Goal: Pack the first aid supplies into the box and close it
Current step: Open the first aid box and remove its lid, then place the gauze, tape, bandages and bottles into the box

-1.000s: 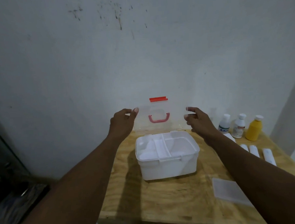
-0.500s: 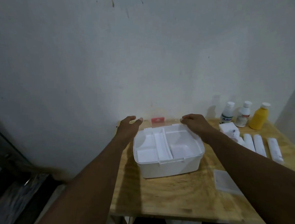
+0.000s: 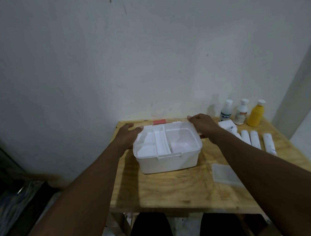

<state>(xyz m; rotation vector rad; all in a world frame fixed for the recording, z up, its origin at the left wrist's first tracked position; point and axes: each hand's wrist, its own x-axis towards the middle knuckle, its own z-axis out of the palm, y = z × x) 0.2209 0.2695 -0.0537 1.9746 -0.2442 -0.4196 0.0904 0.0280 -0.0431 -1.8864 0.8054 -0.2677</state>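
Box [image 3: 168, 161] mid-table [image 3: 172, 192]; bottles [image 3: 241, 112] and rolls [image 3: 255, 139] to its right.

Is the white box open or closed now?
Open. The white box shows its inner tray compartments from above; its clear lid with the red latch lies behind.

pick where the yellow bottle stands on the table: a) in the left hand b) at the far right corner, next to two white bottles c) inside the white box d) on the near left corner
b, the yellow bottle stands upright at the far right of the table, beside two white bottles; the white box holds only its divided tray.
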